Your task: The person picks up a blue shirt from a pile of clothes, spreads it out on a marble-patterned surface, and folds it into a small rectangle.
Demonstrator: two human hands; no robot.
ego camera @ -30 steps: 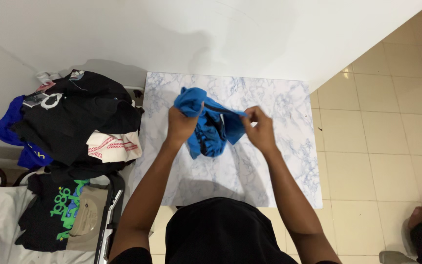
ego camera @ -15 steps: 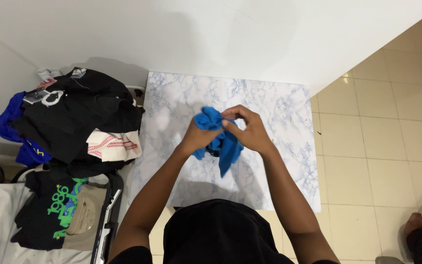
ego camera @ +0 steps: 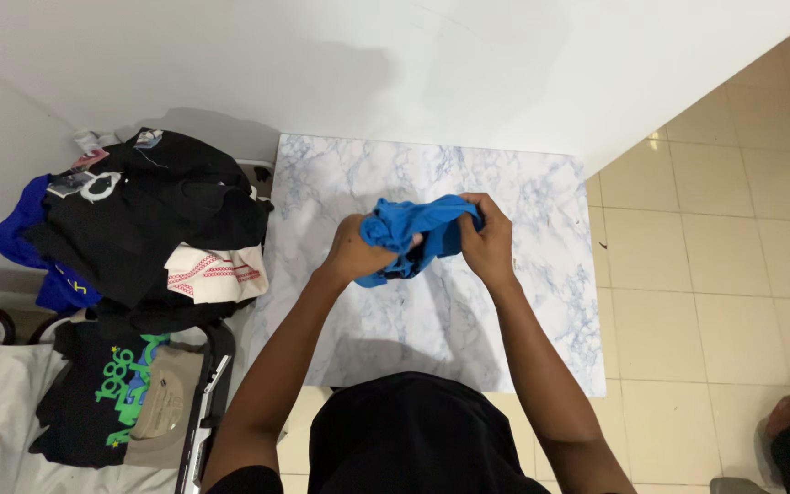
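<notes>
Head view, hands: the left hand (ego camera: 354, 254) and right hand (ego camera: 486, 240) are both closed around a bunched bright-blue cloth garment (ego camera: 413, 233), fingers curled into the fabric, the two fists close together with the bundle stretched between them.
Head view, garment position: the garment is held in the air over the middle of a white marble-patterned tabletop (ego camera: 523, 311); whether any part of it touches the surface cannot be told.
Head view, change: a second ago the garment hung open and wider between hands set apart; half a second ago the hands had drawn together; now it is gathered into a tighter roll lying sideways between them.
Head view, meaning: judging by this, the cloth is being gathered or turned in the hands rather than spread flat, so handling is mid-way.
Head view, left side: a heap of black clothes (ego camera: 153, 215) with a white and red patterned piece (ego camera: 212, 273) and a dark-blue cloth (ego camera: 25, 242) beneath.
Head view, lower left: a black shirt with green print (ego camera: 121, 393).
Head view, floor: cream tiles (ego camera: 724, 274).
</notes>
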